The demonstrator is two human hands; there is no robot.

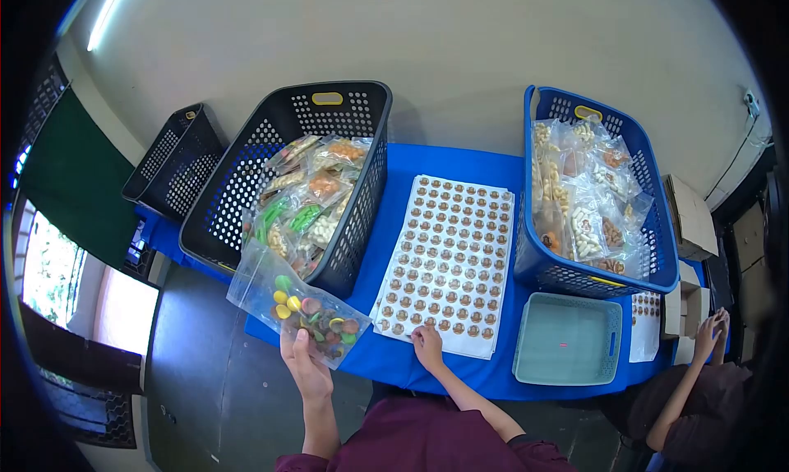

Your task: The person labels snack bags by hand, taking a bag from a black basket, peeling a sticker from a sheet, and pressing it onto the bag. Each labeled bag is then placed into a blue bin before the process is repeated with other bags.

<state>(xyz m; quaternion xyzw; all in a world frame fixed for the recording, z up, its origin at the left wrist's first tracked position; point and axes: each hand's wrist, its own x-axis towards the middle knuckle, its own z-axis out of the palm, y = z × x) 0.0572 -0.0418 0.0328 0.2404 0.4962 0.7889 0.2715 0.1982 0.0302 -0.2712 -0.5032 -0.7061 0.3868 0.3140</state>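
Left hand is closed on the near edge of a clear plastic pouch of round multicoloured sweets, fingers pinched along its lower rim. The pouch is held over the front edge of the blue-covered table, just in front of the black perforated plastic basket that is full of similar filled pouches.

Right hand rests with fingertips down on the near edge of the white sheet of round brown stickers. Fingers are loosely curled; whether they have a sticker pinched cannot be told.

Handling, as a judgement: the pouch looks light, limp and slick, its contents loose and free to slide. An edge pinch lets it sag; a grip under the filled part would likely steady it. The stickers look thin and flimsy, best lifted by an edge.

Also present: a blue plastic basket of snack pouches, a pale green tray, and another person's hands at far right.
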